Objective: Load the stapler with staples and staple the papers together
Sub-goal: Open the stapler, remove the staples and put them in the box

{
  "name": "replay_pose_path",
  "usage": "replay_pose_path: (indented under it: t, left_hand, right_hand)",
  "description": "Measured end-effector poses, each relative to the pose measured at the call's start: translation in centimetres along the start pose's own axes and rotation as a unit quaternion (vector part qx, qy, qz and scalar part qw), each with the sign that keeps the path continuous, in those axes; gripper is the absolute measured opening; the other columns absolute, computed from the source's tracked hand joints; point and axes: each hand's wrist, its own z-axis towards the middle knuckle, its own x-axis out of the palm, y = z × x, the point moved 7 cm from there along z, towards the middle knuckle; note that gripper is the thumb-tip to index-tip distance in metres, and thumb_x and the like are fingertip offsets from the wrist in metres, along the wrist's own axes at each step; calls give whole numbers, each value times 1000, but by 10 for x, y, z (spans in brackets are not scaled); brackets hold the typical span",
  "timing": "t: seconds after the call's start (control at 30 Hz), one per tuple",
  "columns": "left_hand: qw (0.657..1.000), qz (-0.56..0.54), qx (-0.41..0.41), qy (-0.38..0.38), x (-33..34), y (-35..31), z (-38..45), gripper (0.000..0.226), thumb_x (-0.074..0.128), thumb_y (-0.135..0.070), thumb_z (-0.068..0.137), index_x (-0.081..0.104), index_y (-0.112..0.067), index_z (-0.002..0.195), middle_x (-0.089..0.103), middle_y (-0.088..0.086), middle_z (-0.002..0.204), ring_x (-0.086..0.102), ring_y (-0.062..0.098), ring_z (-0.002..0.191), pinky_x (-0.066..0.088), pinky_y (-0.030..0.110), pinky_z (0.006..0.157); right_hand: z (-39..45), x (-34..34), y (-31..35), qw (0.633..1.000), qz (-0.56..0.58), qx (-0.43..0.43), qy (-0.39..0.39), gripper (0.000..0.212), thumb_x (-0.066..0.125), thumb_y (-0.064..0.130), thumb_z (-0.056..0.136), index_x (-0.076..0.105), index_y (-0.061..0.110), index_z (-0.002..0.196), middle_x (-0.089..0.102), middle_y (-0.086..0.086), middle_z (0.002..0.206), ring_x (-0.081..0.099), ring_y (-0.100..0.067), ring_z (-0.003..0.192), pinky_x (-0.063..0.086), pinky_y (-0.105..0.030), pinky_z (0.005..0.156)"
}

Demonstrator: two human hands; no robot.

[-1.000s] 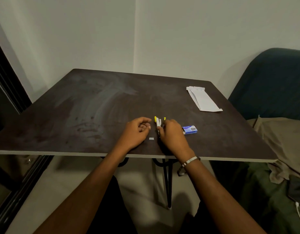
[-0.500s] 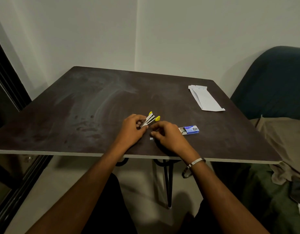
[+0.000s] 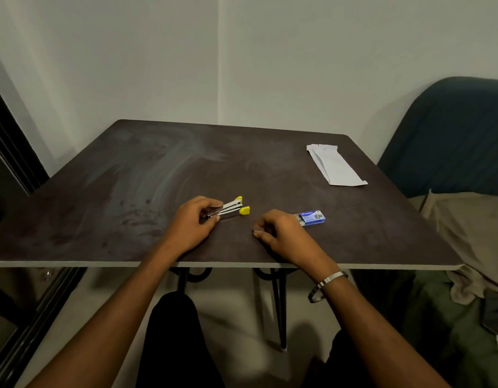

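We see a small stapler [image 3: 228, 209] with yellow tips, hinged open so its metal arms fan apart, lying low over the dark table [image 3: 130, 191]. The left hand [image 3: 196, 222] has its grip closed around the stapler's hinge end, and the yellow tips point away from that grip toward the right. The right hand [image 3: 281, 233] rests on the table a little to the right of the stapler, apart from it, with its grip curled in and the fingertips [image 3: 257, 233] pinched down at the surface; we cannot tell whether anything is held between them. Just beyond the right grip, on its far right side, lies a small blue staple box [image 3: 312, 217], slid partly open. Well beyond that, toward the far right corner of the table, lie the white folded papers [image 3: 333, 166]. A metal bangle [image 3: 327, 285] hangs on the right wrist, below the table's near edge.
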Motion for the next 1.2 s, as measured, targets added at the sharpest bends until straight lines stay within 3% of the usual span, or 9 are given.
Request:
replay_pose_path:
  t: [0.13,0.23,0.3,0.37,0.53,0.7,0.9,1.07,1.2]
  left_hand:
    - [1000,9,-5,15,2,-2,3,32,69,-9,80,68,-15,111,65,2,108,61,18,99,48,26,88]
    - [998,43,-16,-30,5,-12,5,36,73,-16,76,66,-21,111,58,-1,113,52,18,107,41,37,94]
    - [995,19,17,-96,5,-32,7,29,71,-11,76,69,-20,103,58,-2,108,52,16,103,40,31,91]
    - [991,-24,58,-118,14,-59,9,23,66,-5,77,70,-17,96,59,-1,101,54,13,97,40,21,88]
    - [991,-95,95,1,78,-109,10,23,65,-5,74,68,-13,95,61,1,94,56,6,85,41,9,76]
    - [995,-79,47,40,121,-109,18,38,79,-19,69,64,-11,104,61,3,104,59,17,97,48,28,87]
    - [996,-93,-1,10,122,-96,26,34,78,-12,72,66,-10,104,59,2,106,52,-2,78,40,-2,71]
    - [994,-109,-6,4,122,-95,27,28,77,-5,72,70,-8,99,65,6,99,58,5,78,44,0,70]
    - [994,-105,-17,-12,119,-92,28,28,79,-7,68,71,-9,95,66,3,95,57,5,75,39,-3,69]
  right_hand:
    - [-2,-11,-7,998,35,18,-44,4,64,18,88,64,15,87,66,0,86,57,-10,75,39,-4,61]
    - [-3,-20,-15,996,55,29,-62,5,63,17,89,62,14,86,71,-2,88,64,-13,79,48,-13,69]
    - [-4,-27,-24,995,65,40,-72,6,63,16,89,63,11,88,71,-3,92,66,-14,83,51,-22,74]
    - [-6,-38,-36,992,66,50,-93,4,64,16,88,64,13,86,72,-2,92,66,-12,82,50,-16,71]
    - [-16,-67,-65,981,94,87,-146,2,71,12,83,69,12,84,73,-3,83,67,-12,75,46,-3,62]
    - [-24,-76,-92,972,102,131,-167,7,71,10,82,69,17,79,71,0,77,65,-4,68,47,-4,60]
    - [-21,-69,-107,961,145,165,-167,9,72,13,81,74,15,90,73,-4,83,69,-15,77,52,-13,68]
    - [-10,-69,-104,975,112,129,-145,13,70,14,84,74,16,96,72,5,90,66,-2,81,51,-12,76]
    - [-2,-69,-95,986,65,79,-134,11,68,10,84,74,17,91,69,5,94,65,-6,84,47,-10,75]
